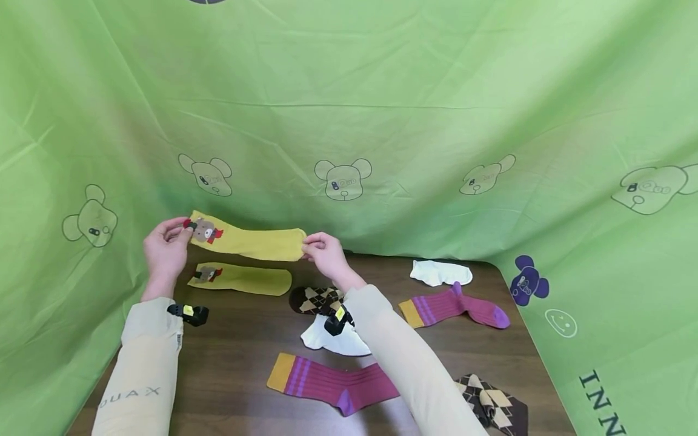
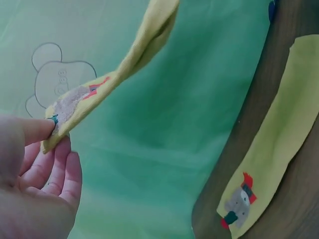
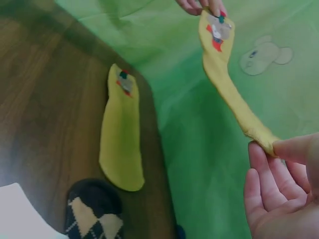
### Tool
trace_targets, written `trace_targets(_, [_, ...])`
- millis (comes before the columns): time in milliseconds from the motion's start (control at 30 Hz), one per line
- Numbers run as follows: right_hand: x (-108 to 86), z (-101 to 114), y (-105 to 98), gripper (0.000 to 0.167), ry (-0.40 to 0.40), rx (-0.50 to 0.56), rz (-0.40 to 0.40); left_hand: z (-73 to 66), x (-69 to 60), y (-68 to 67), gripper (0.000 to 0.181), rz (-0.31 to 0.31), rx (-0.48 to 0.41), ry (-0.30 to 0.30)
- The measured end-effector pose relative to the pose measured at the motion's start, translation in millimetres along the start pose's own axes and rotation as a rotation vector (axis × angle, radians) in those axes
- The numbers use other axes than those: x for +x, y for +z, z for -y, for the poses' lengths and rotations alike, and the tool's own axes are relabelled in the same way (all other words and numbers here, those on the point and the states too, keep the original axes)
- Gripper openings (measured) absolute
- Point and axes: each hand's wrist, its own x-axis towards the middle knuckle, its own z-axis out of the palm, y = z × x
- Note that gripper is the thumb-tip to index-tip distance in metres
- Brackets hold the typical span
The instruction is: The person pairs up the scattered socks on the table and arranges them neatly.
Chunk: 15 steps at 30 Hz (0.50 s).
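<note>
A yellow sock with a bear picture is stretched between both hands, raised off the table near the back. My left hand pinches its bear end between thumb and fingers. The plain toe end is pinched by my right hand. In the left wrist view the held sock looks slightly twisted along its length. Below it, a matching yellow sock lies flat on the table, its bear end to the left; the right wrist view shows that second sock too.
On the brown table lie a dark argyle sock, a white sock and a purple sock, partly under my right arm. Farther right are another white sock, purple sock and argyle sock. A green curtain borders the table.
</note>
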Motion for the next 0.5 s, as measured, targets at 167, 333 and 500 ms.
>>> trace_targets(167, [-3.2,-11,6,0.02,0.011,-0.027,0.032,6.8,-1.1,-3.6,0.037,0.043,0.035,-0.027])
trace_targets(333, [-7.0,-22,10,0.024,0.021,-0.078,0.061,17.9,-2.7,-6.1,0.042,0.111,0.121,-0.045])
trace_targets(500, [-11.2,-31,11,0.029,0.04,-0.114,0.096,29.1,-4.8,-6.0,0.044,0.144,0.174,-0.026])
